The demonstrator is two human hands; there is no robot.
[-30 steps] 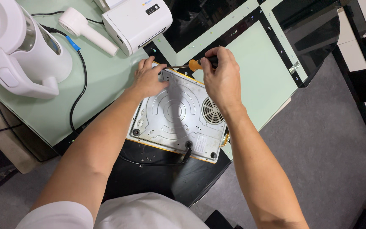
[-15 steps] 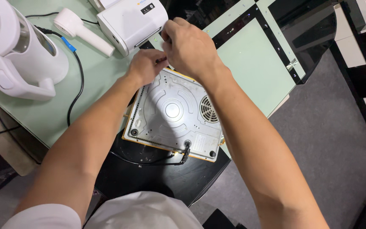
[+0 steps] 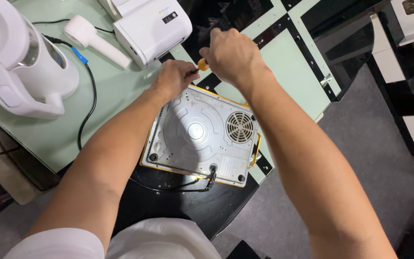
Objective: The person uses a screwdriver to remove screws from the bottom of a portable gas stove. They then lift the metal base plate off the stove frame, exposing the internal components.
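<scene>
— While the left hand [image 3: 174,79] curls at the far edge of the upturned induction cooker [image 3: 201,135], what are its fingers doing?

— They are drawn in narrow, pinched at the tip end of a screwdriver, right beside the cooker's far left corner. Whatever sits between the fingertips is too small to make out.

— And the right hand [image 3: 231,53]?

— It closes in a fist over the screwdriver's handle [image 3: 203,64]; only a bit of orange shows below the knuckles, just between the two hands. The fingers wrap it fully, so the shaft stays hidden.

— Where does the cooker lie from those fingers?

— Just on the near side of them, bottom up on the pale green table [image 3: 116,91], its grey metal base facing the camera. The round fan grille [image 3: 239,126] sits below the right wrist, and the black power cord [image 3: 188,184] leaves the near edge, well away from both hands.

— What lies beyond the fingers?

— A white box-shaped appliance [image 3: 152,28] sits just past the left knuckles. Left of it rests a white handheld device [image 3: 97,41], and farther left stands a white electric kettle [image 3: 17,57].
</scene>
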